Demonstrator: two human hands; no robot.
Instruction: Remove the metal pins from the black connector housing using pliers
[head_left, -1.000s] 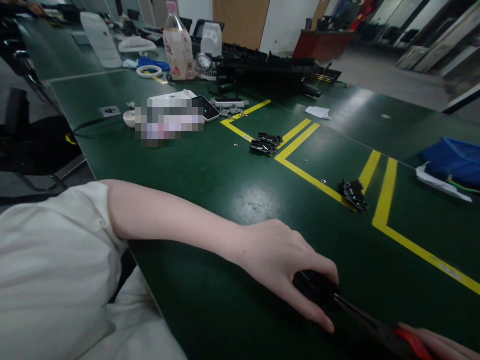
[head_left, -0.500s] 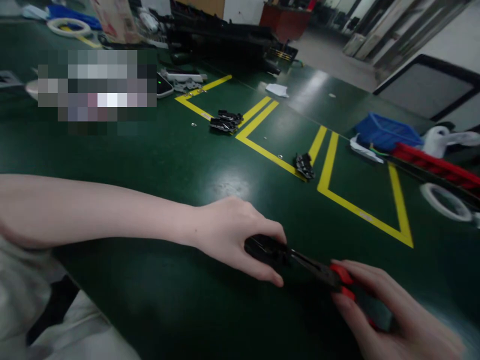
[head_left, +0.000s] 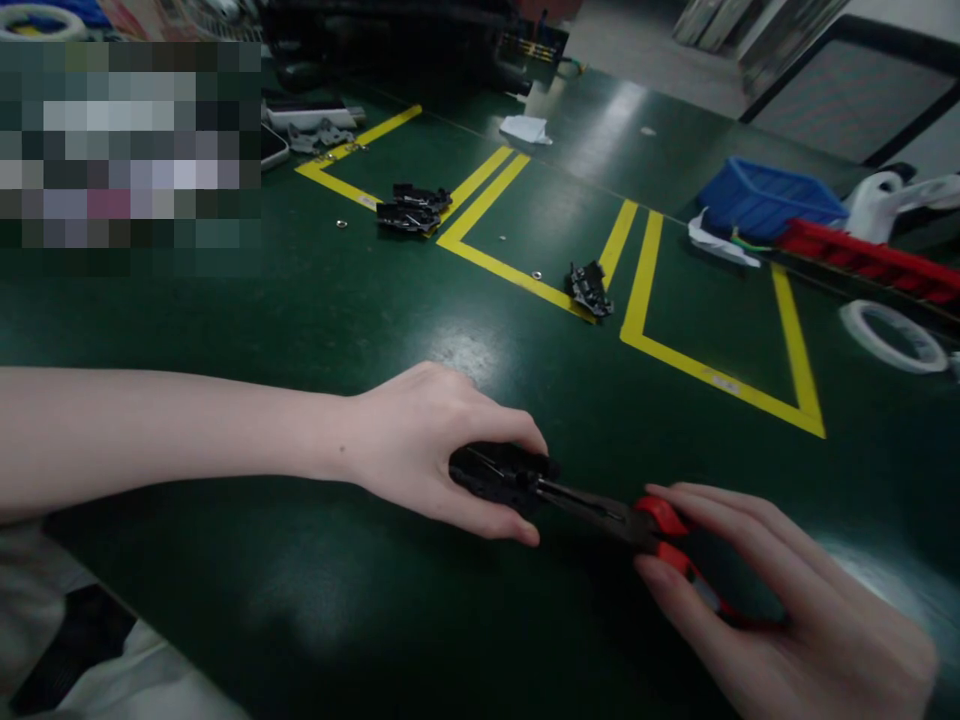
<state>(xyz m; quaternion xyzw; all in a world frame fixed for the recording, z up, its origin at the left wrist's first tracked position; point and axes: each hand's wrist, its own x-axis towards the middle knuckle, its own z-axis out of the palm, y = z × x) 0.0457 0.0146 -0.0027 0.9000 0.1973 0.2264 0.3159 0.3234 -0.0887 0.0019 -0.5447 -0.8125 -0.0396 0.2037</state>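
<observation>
My left hand (head_left: pixel 442 450) grips a small black plastic part (head_left: pixel 501 474) between thumb and fingers, low over the green table. In my right hand (head_left: pixel 780 590) are needle-nose pliers (head_left: pixel 600 514) with red handles, held with the fingers wrapped on the grips. The long jaws point left, and their tips meet the right end of the black part; whether they pinch anything there is too small to tell. Similar black parts (head_left: pixel 412 210) lie farther back by the yellow tape, and another black part (head_left: pixel 590 290) rests at a tape corner to their right.
Yellow tape (head_left: pixel 720 380) marks bays on the green tabletop (head_left: pixel 225 320). At right stand a blue bin (head_left: pixel 772 200), a red rack (head_left: pixel 877 260) and a white tape roll (head_left: pixel 892 336). White paper (head_left: pixel 525 129) lies at the back. A blurred-out patch covers the upper left.
The whole view has shifted, so the table's things sit higher and further left. Both hands keep their holds, and the pliers' tips stay at the black part.
</observation>
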